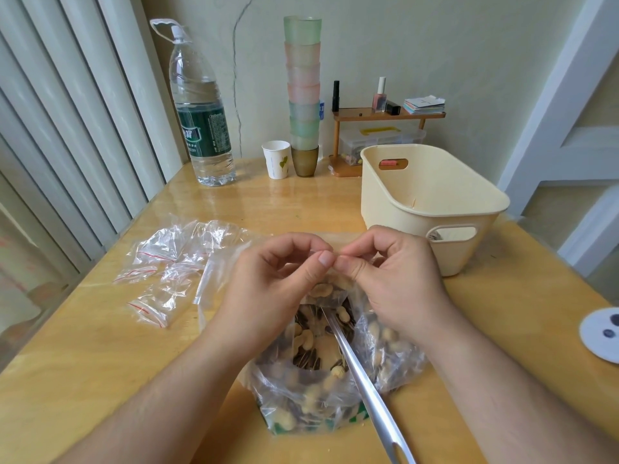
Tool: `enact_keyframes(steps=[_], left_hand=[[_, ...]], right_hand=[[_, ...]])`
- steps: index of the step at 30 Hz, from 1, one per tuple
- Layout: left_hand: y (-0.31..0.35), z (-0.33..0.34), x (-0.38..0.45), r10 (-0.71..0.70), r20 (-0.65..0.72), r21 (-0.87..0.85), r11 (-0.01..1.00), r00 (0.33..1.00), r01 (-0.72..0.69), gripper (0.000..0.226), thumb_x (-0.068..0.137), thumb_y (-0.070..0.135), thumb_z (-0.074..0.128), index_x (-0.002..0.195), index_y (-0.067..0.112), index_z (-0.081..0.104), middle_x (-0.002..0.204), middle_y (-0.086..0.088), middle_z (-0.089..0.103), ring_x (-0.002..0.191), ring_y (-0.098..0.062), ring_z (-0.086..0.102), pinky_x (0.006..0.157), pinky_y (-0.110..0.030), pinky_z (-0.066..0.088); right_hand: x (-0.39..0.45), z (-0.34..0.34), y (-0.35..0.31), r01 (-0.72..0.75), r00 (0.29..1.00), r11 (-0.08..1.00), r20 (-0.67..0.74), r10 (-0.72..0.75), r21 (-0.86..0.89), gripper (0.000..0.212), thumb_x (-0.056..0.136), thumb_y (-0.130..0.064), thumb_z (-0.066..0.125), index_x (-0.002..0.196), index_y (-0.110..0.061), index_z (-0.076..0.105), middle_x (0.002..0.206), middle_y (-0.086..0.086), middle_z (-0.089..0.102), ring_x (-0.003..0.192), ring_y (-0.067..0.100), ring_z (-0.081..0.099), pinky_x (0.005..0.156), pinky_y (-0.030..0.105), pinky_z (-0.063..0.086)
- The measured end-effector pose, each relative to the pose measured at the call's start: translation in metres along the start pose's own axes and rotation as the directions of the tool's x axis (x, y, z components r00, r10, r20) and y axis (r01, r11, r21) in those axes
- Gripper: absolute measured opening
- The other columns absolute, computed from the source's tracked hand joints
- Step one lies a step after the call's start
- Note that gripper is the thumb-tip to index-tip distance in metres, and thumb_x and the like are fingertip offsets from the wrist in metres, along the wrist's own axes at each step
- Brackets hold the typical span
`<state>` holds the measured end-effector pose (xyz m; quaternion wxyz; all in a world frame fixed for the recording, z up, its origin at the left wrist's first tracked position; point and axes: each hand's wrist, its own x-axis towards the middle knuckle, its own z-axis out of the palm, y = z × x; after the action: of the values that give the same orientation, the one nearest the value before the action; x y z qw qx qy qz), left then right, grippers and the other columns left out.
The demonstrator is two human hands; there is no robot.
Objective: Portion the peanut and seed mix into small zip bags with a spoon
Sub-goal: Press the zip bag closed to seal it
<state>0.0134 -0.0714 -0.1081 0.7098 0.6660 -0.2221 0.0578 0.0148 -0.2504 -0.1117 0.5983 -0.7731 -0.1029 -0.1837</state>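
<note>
The spoon [358, 373] leans handle-out in the big bag [321, 370] of mix, parked so both hands are free. Just above the big bag's mouth, the left hand [268, 286] and right hand [398, 283] meet, thumbs and forefingers pinched together on the top edge of a small bag [326, 289] holding peanuts, probably pressing its zip closed. Spare bags [160, 272] lie left of the big bag, within reach. The tub [432, 202] sits beyond to the right, likely for finished portions.
</note>
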Motion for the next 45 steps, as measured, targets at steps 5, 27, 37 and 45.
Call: enact_keyframes(steps=[5, 27, 37, 45], left_hand=[[0.001, 0.004, -0.001, -0.039, -0.036, 0.029, 0.999, 0.999, 0.04, 0.009, 0.097, 0.009, 0.067, 0.094, 0.0, 0.068, 0.074, 0.001, 0.074, 0.07, -0.007, 0.073, 0.065, -0.019, 0.056], [-0.004, -0.001, 0.002, -0.091, -0.172, -0.099, 0.992, 0.981, 0.075, 0.006, 0.083, 0.026, 0.077, 0.085, 0.02, 0.076, 0.073, -0.012, 0.07, 0.062, -0.022, 0.065, 0.056, -0.031, 0.053], [-0.003, 0.002, 0.0, -0.351, 0.171, -0.087, 0.925, 0.921, 0.369, 0.042, 0.084, 0.028, 0.078, 0.121, 0.01, 0.073, 0.11, -0.016, 0.078, 0.099, -0.027, 0.076, 0.082, -0.036, 0.062], [-0.004, 0.005, 0.004, -0.263, 0.078, -0.169, 0.947, 0.961, 0.273, 0.032, 0.078, 0.02, 0.088, 0.109, 0.02, 0.078, 0.113, -0.011, 0.076, 0.1, -0.027, 0.075, 0.078, -0.035, 0.062]], right_hand=[[0.0, 0.0, -0.003, -0.072, 0.997, 0.997, 0.012, 0.072, 0.033, 0.013, 0.077, -0.025, 0.09, 0.079, -0.028, 0.078, 0.075, -0.01, 0.073, 0.071, 0.003, 0.064, 0.069, 0.023, 0.052], [0.002, -0.002, 0.0, -0.094, 0.995, 0.995, -0.015, 0.094, 0.02, 0.021, 0.078, -0.035, 0.089, 0.076, -0.023, 0.073, 0.072, -0.003, 0.071, 0.07, 0.01, 0.061, 0.071, 0.037, 0.054], [0.003, -0.001, -0.007, -0.112, 0.987, 0.921, -0.065, 0.147, 0.373, 0.017, 0.085, -0.014, 0.082, 0.079, -0.013, 0.067, 0.072, 0.007, 0.069, 0.065, 0.017, 0.068, 0.063, 0.04, 0.061], [0.002, -0.004, -0.007, -0.237, 0.971, 0.848, 0.155, 0.184, 0.474, 0.025, 0.089, -0.029, 0.077, 0.107, -0.011, 0.076, 0.102, 0.015, 0.079, 0.096, 0.031, 0.077, 0.079, 0.044, 0.063]])
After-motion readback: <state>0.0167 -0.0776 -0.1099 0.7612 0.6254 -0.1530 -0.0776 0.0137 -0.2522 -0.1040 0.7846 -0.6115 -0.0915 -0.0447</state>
